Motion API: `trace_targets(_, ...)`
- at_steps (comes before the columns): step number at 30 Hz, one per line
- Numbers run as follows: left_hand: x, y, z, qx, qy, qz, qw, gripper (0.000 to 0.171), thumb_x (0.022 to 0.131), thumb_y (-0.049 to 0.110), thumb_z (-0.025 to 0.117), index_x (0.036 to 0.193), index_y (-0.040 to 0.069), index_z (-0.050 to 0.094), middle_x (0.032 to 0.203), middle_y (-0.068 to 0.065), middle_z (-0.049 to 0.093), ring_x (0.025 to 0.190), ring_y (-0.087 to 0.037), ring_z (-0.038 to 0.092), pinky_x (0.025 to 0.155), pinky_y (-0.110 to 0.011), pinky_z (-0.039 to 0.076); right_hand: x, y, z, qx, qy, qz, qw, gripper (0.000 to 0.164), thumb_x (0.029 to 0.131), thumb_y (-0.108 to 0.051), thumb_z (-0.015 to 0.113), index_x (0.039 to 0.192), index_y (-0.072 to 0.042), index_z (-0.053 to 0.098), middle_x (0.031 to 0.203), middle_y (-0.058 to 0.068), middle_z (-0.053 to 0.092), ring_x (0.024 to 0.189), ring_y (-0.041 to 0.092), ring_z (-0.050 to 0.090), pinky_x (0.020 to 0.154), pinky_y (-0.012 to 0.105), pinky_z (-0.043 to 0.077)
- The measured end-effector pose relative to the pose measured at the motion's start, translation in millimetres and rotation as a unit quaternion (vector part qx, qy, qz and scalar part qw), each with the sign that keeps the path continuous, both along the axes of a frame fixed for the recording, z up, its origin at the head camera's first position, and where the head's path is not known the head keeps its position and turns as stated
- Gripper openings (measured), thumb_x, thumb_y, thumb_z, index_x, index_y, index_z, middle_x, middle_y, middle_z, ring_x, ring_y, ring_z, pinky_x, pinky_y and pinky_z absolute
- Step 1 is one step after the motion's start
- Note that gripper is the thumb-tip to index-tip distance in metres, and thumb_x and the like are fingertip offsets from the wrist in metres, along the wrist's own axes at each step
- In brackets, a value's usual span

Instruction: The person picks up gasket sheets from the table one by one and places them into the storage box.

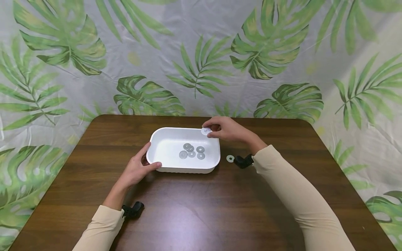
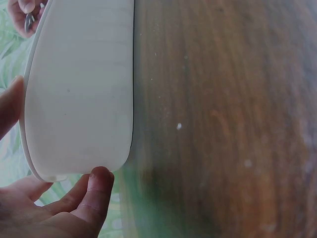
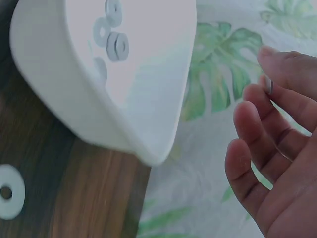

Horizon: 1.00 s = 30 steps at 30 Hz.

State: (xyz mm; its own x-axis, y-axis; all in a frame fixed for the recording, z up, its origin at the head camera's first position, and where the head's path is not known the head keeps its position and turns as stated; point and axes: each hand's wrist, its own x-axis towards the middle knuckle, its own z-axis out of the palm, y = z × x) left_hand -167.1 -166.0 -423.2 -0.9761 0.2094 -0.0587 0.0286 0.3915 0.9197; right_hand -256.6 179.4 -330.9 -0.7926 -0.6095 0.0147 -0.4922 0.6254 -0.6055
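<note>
A white rectangular tub (image 1: pixel 182 169) stands on the table, with several flat metal washers (image 1: pixel 191 154) lying on its floor. My left hand (image 1: pixel 137 168) grips the tub's left end, thumb on the near rim and fingers around the outer wall, as the left wrist view (image 2: pixel 94 198) also shows from the side. Over the tub's far right corner, my right hand (image 1: pixel 228 129) pinches one washer (image 1: pixel 205 131) between thumb and fingertips. In the right wrist view only a thin edge of that washer (image 3: pixel 269 87) shows. Another washer (image 1: pixel 230 158) lies flat on the table, right of the tub.
The brown wooden table (image 1: pixel 194 209) carries the tub near its far edge. A leaf-printed cloth (image 1: pixel 201 55) hangs behind the table. Each wrist wears a black camera mount, the right one (image 1: pixel 243 161) close beside the loose washer.
</note>
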Motion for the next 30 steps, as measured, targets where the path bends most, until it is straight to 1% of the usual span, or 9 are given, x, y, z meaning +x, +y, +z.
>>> trace_targets(4,-0.4,0.5,0.2,0.002,-0.001,0.001,1.0,0.093,0.089,0.017,0.074,0.16,0.008,0.014,0.153,-0.029,0.039,0.133,-0.039,0.05,0.082,-0.007,0.043,-1.7,-13.8,-0.7,0.0,0.004,0.013,1.0,0.035,0.092,-0.016,0.071,0.126,-0.01,0.067,0.119,0.007,0.066,0.099,0.022,0.06,0.089,0.037,0.051)
trace_targets(10,-0.5,0.8,-0.2,0.002,-0.003,0.003,1.0,0.094,0.089,0.017,0.074,0.16,0.007,0.014,0.151,-0.03,0.041,0.132,-0.039,0.052,0.081,-0.007,0.043,-4.7,-31.0,-8.3,0.003,0.002,0.028,1.0,0.035,0.093,-0.017,0.071,0.127,-0.011,0.067,0.121,0.006,0.066,0.098,0.02,0.064,0.087,0.034,0.051)
trace_targets(17,-0.4,-0.2,-1.4,0.005,0.002,0.001,1.0,0.094,0.089,0.017,0.074,0.16,0.007,0.014,0.151,-0.03,0.041,0.131,-0.039,0.052,0.081,-0.007,0.044,-8.3,-47.2,-17.2,-0.005,-0.016,0.035,0.999,0.036,0.093,-0.017,0.069,0.129,-0.011,0.066,0.128,0.012,0.065,0.102,0.024,0.065,0.088,0.035,0.051)
trace_targets(23,-0.2,-2.3,-2.8,0.002,0.0,0.005,1.0,0.094,0.088,0.019,0.075,0.16,0.009,0.014,0.152,-0.029,0.04,0.132,-0.039,0.052,0.082,-0.007,0.043,-10.8,-62.1,-25.4,-0.014,-0.035,0.035,0.999,0.038,0.093,-0.016,0.069,0.13,-0.009,0.065,0.13,0.01,0.065,0.106,0.026,0.067,0.09,0.033,0.052)
trace_targets(30,-1.0,-1.1,-2.2,0.0,-0.002,0.003,1.0,0.095,0.089,0.02,0.074,0.16,0.009,0.013,0.153,-0.028,0.041,0.131,-0.038,0.053,0.082,-0.007,0.043,-13.8,-77.8,-29.3,-0.029,-0.056,0.033,0.997,0.04,0.093,-0.015,0.069,0.132,-0.006,0.063,0.13,0.011,0.066,0.109,0.028,0.065,0.095,0.034,0.052)
